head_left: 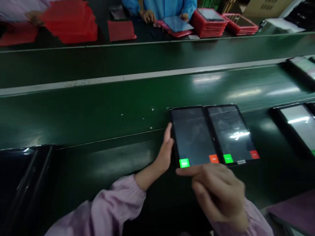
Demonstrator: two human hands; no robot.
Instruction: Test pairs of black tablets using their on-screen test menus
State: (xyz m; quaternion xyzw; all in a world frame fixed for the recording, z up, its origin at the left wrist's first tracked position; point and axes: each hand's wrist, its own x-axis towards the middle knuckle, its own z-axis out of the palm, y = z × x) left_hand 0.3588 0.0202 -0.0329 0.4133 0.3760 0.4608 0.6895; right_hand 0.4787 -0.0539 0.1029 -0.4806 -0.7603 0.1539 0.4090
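Observation:
Two dark tablets lie side by side on the green bench, the left tablet and the right tablet. Both screens are lit, each with a green block at its lower left and a red or orange one at its lower right. My left hand rests against the left tablet's outer edge with its visible fingers straight; whether any reach underneath is hidden. Over the lower edge of that tablet is my right hand, its index finger stretched out just below the green block. The other fingers curl loosely around nothing.
More tablets lie at the right, and dark devices at the left. Across a raised pale rail, a co-worker in blue handles a tablet and red sleeves. Stacks of red sleeves stand on the far bench.

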